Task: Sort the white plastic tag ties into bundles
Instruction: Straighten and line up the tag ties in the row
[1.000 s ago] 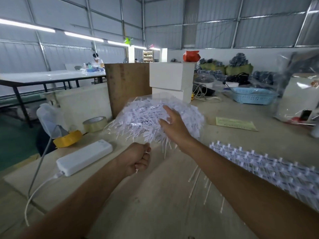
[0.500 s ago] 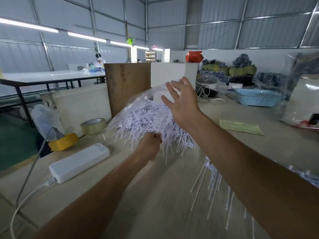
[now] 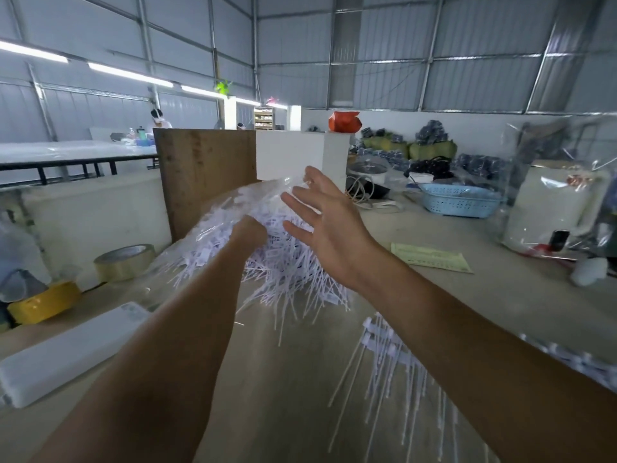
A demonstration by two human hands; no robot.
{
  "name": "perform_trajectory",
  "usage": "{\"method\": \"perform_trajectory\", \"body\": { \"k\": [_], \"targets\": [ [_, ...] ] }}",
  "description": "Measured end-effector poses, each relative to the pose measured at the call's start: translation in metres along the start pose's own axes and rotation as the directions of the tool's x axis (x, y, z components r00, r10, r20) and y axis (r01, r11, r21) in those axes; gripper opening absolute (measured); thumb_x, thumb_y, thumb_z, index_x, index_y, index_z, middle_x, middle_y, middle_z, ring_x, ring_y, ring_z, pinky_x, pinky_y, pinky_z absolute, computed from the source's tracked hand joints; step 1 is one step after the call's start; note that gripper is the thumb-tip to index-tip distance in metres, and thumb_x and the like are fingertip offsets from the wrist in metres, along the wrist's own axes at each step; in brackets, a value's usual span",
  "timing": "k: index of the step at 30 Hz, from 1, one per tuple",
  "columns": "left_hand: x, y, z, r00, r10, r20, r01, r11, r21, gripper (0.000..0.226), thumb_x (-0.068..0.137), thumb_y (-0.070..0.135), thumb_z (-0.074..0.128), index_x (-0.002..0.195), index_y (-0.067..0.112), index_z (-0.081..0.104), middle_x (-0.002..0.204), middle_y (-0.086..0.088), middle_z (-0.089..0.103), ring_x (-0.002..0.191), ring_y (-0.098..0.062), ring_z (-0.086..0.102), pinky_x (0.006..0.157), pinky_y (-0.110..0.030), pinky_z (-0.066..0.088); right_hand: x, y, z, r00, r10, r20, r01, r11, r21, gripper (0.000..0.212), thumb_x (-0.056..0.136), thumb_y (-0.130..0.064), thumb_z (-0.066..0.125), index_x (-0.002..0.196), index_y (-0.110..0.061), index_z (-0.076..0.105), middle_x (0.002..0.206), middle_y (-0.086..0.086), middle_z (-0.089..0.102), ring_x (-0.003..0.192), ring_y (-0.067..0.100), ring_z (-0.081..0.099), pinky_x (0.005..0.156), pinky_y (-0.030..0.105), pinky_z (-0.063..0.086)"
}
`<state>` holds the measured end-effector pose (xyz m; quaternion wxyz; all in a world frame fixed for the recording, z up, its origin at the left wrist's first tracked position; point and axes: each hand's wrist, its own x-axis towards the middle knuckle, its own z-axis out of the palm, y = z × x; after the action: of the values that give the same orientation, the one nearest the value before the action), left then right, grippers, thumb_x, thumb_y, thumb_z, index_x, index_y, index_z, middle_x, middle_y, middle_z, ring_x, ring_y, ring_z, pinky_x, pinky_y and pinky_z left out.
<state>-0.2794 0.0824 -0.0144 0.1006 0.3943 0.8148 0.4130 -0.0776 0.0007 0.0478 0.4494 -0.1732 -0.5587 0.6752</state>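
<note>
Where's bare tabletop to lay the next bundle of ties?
Bare table lies between the two forearms, below the tie heap and left of the laid-out ties. More sits between the green slip and blue basket. The left edge is crowded: tape rolls, power strip.

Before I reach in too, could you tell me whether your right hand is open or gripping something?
Open: the right hand has its fingers spread, holding nothing, above the tag ties.
</note>
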Motion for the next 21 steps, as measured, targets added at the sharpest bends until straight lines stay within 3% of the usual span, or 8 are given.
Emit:
{"method": "perform_trajectory", "body": {
  "k": [4, 8, 11, 16, 21],
  "targets": [
    [-0.011, -0.005, -0.002, 0.994, 0.110, -0.009, -0.109, 0.987, 0.118, 0.035, 0.100, 0.014, 0.047, 0.130, 0.000, 0.057, 0.132, -0.019, 0.060, 0.123, -0.036, 0.056, 0.096, -0.037, 0.045, -0.007, 0.010, -0.011, 0.996, 0.088, -0.028, -0.092, 0.977, -0.194, 0.048, 0.101, -0.010, 0.054, 0.145, -0.029, 0.049, 0.149, -0.001, 0.047, 0.118, 0.021, 0.063, 0.101, 0.043, 0.053],
    [-0.049, -0.011, -0.010, 0.959, 0.275, -0.063, -0.225, 0.879, 0.421, 0.040, 0.094, 0.011, 0.051, 0.133, 0.003, 0.047, 0.134, -0.021, 0.052, 0.127, -0.039, 0.047, 0.102, -0.048, 0.041, -0.033, 0.025, -0.006, 0.976, 0.206, -0.075, -0.215, 0.965, -0.148, 0.039, 0.101, -0.004, 0.051, 0.134, -0.022, 0.059, 0.131, 0.011, 0.059, 0.107, 0.028, 0.069, 0.089, 0.043, 0.059],
    [-0.098, -0.014, -0.015, 0.898, 0.413, 0.149, -0.417, 0.696, 0.584, 0.035, 0.093, 0.017, 0.057, 0.126, 0.006, 0.051, 0.126, -0.015, 0.056, 0.120, -0.034, 0.051, 0.098, -0.044, 0.046, -0.064, 0.034, -0.004, 0.973, 0.228, -0.043, -0.232, 0.953, -0.193, 0.027, 0.102, -0.004, 0.051, 0.123, -0.014, 0.065, 0.125, 0.016, 0.062, 0.101, 0.028, 0.072, 0.082, 0.043, 0.062],
    [-0.192, 0.005, -0.013, 0.769, 0.538, 0.347, -0.625, 0.516, 0.586, 0.026, 0.093, 0.030, 0.055, 0.118, 0.028, 0.057, 0.110, -0.003, 0.065, 0.103, -0.027, 0.065, 0.071, -0.033, 0.041, -0.117, 0.025, -0.045, 0.979, 0.203, -0.021, -0.197, 0.915, -0.351, 0.020, 0.101, -0.003, 0.051, 0.111, -0.006, 0.068, 0.096, 0.012, 0.068, 0.074, 0.022, 0.073, 0.065, 0.036, 0.062],
    [-0.239, 0.038, 0.012, 0.706, 0.587, 0.397, -0.707, 0.542, 0.454, 0.024, 0.097, 0.028, 0.045, 0.114, 0.032, 0.061, 0.105, -0.008, 0.066, 0.096, -0.032, 0.066, 0.076, -0.036, 0.048, -0.166, -0.005, -0.119, 0.987, 0.070, -0.147, -0.140, 0.826, -0.546, 0.022, 0.101, -0.006, 0.052, 0.095, -0.015, 0.071, 0.083, 0.008, 0.070, 0.067, 0.022, 0.069, 0.055, 0.032, 0.057]
  ]
}}
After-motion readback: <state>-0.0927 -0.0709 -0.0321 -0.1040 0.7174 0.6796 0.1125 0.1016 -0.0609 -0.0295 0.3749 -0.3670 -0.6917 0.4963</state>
